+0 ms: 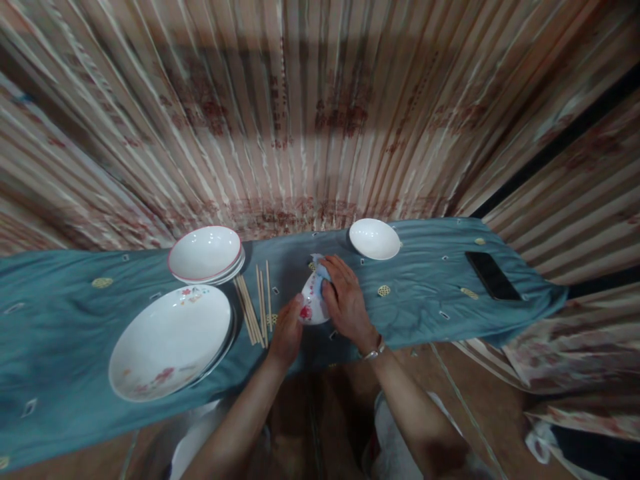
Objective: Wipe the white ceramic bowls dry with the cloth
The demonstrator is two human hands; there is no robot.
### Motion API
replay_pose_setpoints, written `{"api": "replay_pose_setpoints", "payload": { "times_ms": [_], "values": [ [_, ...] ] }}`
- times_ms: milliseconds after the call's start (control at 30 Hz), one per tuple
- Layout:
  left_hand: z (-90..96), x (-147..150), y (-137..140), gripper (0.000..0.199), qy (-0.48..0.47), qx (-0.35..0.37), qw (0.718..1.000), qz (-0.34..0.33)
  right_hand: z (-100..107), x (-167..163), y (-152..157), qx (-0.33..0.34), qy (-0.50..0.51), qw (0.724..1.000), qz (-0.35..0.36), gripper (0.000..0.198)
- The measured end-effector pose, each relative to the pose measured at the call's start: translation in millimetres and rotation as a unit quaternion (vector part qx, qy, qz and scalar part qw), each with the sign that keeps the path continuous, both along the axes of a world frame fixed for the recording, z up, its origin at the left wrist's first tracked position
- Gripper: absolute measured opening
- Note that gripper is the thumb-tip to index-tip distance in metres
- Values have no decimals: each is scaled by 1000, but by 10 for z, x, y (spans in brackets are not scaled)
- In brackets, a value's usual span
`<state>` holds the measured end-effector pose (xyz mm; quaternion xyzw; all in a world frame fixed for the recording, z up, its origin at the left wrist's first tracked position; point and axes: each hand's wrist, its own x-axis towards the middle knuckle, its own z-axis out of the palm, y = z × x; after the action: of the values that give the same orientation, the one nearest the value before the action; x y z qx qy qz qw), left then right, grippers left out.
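Note:
Over the front middle of the cloth-covered table, a white bowl (pixel 314 311) with red flower prints is held tilted, its outside partly toward me. My left hand (pixel 287 328) grips its left edge, fingers closed on it. On its right side my right hand (pixel 345 297) is closed around a light blue cloth (pixel 323 272), pressing it to the bowl. Part of the cloth sticks out above the fingers. The bowl's inside is hidden. Several wooden chopsticks (pixel 249 310) lie just left of my left hand.
To the left are stacked large plates (pixel 173 343) and, behind them, stacked red-rimmed bowls (pixel 206 252). A white bowl (pixel 375 239) sits at the back right, and a black phone (pixel 493 275) lies near the right end of the teal tablecloth (pixel 415 307). A pleated curtain (pixel 310 120) hangs behind.

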<state>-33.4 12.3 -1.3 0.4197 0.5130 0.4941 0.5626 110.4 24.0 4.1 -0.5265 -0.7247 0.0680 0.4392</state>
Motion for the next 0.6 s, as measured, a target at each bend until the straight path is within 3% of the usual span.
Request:
{"api": "replay_pose_setpoints", "payload": {
  "times_ms": [200, 367, 500, 600],
  "values": [
    [72, 74, -24, 15, -94, -54, 994, -11, -233, 168, 155, -74, 177, 981, -9, 42],
    [-8, -17, -9, 13, -152, -92, 984, 26, -507, 229, 291, -121, 291, 949, -22, 44],
    [-72, -40, 48, 9, -174, -90, 980, 21, -733, 241, 321, -133, 281, 950, -19, 52],
    [-37, 4, 104, 27, -254, -110, 961, 15, -867, 213, 303, -117, 233, 965, -14, 57]
  ]
}}
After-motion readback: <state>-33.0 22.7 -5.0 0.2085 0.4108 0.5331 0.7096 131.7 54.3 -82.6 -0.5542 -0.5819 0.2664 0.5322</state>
